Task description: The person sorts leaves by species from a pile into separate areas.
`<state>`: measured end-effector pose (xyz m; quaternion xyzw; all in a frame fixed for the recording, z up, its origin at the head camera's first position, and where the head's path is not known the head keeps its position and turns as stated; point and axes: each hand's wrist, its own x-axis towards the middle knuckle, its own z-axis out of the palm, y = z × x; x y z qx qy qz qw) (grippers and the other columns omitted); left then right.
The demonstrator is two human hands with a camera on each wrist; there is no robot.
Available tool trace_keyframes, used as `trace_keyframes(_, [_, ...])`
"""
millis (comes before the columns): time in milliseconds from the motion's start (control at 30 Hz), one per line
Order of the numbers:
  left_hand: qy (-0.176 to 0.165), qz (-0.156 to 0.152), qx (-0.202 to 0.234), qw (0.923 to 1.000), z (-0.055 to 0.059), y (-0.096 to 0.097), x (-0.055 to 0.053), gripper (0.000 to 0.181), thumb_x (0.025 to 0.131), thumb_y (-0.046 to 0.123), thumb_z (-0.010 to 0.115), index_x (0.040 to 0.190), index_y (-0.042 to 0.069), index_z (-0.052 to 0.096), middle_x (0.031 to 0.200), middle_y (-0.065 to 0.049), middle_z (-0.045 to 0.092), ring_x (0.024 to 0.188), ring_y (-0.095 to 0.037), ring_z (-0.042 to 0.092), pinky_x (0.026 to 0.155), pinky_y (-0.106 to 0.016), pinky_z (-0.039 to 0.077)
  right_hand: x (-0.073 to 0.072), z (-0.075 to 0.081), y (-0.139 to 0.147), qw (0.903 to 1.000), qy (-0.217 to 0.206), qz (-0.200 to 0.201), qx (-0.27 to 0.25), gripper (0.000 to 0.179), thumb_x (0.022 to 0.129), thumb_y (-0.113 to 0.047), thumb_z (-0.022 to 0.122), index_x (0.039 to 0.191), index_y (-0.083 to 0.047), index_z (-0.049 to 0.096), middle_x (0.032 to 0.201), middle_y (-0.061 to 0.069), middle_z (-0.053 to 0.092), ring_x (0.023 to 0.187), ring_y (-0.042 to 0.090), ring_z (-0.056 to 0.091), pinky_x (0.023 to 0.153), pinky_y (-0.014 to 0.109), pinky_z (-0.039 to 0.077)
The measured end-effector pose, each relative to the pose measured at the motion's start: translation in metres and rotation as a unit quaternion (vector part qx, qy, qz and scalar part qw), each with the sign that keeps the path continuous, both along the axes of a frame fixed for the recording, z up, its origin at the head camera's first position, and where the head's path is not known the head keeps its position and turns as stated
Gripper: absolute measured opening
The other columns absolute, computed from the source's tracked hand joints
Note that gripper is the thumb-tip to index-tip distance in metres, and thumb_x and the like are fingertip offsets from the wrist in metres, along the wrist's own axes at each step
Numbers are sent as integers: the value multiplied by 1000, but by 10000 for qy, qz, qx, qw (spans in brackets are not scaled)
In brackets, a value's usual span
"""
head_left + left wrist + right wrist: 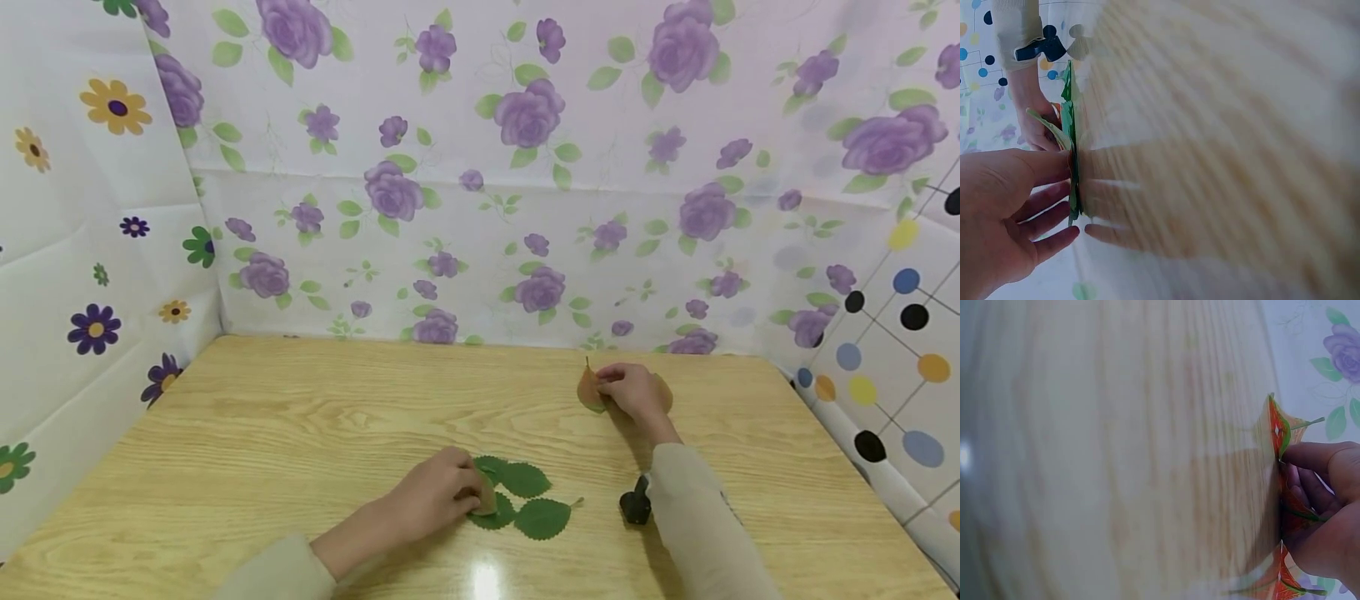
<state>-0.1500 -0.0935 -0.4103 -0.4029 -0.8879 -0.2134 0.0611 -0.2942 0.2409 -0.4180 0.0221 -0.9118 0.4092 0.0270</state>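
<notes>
Several green leaves with toothed edges lie on the table, among them an upper leaf [525, 479] and a lower leaf with a stem [544, 519]. My left hand [438, 492] is at their left side, pinching a brownish-green leaf [487, 498] over the others. In the left wrist view, thumb and fingertips meet the thin layer of leaves at the tabletop. Farther back on the right, my right hand [633, 390] pinches an orange-brown leaf [589, 388] with its stem pointing away. Another brownish leaf [663, 393] shows partly behind that hand. The right wrist view shows orange leaves [1291, 575] under the palm.
The wood-grain table [300, 400] ends at a flowered cloth [465, 250] behind. A dotted cloth [892, 367] hangs on the right, another flowered cloth [97, 250] on the left. A black wrist camera [636, 503] sits on the right sleeve.
</notes>
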Motion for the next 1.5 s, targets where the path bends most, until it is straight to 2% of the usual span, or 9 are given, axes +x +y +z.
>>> trace_keyframes(167, [-281,337,412,9982,-2,-3,-1,14,81,4,75,94,6,71,114,-10,59,107,-24,52,90,-33,50,0,0,0,10000,0,-15,-56,21,92,-4,64,110,6,67,100,18,68,94,33,63,80,40,54])
trace_keyframes(267, [-363,457,651,9962,-2,-3,-2,28,78,-2,75,105,-1,68,116,-14,59,109,-29,53,93,-38,49,0,-1,-1,10000,-6,-34,-82,21,92,-3,64,110,7,67,100,18,68,94,33,63,79,39,54])
trace_keyframes(467, [-634,249,765,9947,-2,-3,-5,34,76,-11,73,109,-4,66,103,-10,63,95,-23,59,83,-27,52,2,0,-1,9999,-7,-77,-65,21,92,-2,63,111,7,66,101,20,68,96,35,63,80,40,54])
trace_keyframes(567, [-1066,126,958,9896,-4,-4,-6,33,77,-12,72,108,-4,67,98,-6,63,88,-17,59,77,-23,52,4,1,-1,10000,-1,-82,-44,21,92,-1,62,110,7,66,101,20,68,96,35,63,81,41,54])
trace_keyframes(733, [-2264,383,1574,9605,-5,-8,-10,27,82,-8,68,107,2,69,97,2,64,87,-12,58,77,-23,51,5,1,-1,9999,-28,-25,-101,20,91,0,63,109,8,66,100,20,68,95,35,63,79,39,54])
trace_keyframes(833, [-2675,544,1827,9445,-3,-11,-12,19,86,-1,67,104,6,70,97,3,64,88,-15,59,78,-24,51,5,2,-2,9999,-44,-10,-127,21,91,0,62,110,8,66,101,20,68,95,35,63,79,38,54])
trace_keyframes(1067, [-3172,632,2149,9215,5,-19,-17,13,92,13,64,102,7,71,96,-1,65,89,-18,59,77,-29,52,5,3,0,9999,-19,-18,-137,21,92,-2,62,111,8,66,101,21,67,96,35,62,79,40,54])
trace_keyframes(1367, [-3558,909,2697,8902,6,-23,-28,26,95,4,59,120,-2,63,112,-7,62,96,-20,57,79,-29,51,4,3,-1,9999,-21,38,-100,23,93,-2,61,113,8,65,104,22,66,97,36,62,80,40,54])
trace_keyframes(1500, [-3585,1148,2974,8774,7,-17,-37,23,93,2,61,115,-4,61,106,-8,61,92,-19,55,75,-29,50,3,3,-3,9999,-11,3,-106,22,93,-2,61,112,8,66,103,21,67,97,35,62,80,40,54])
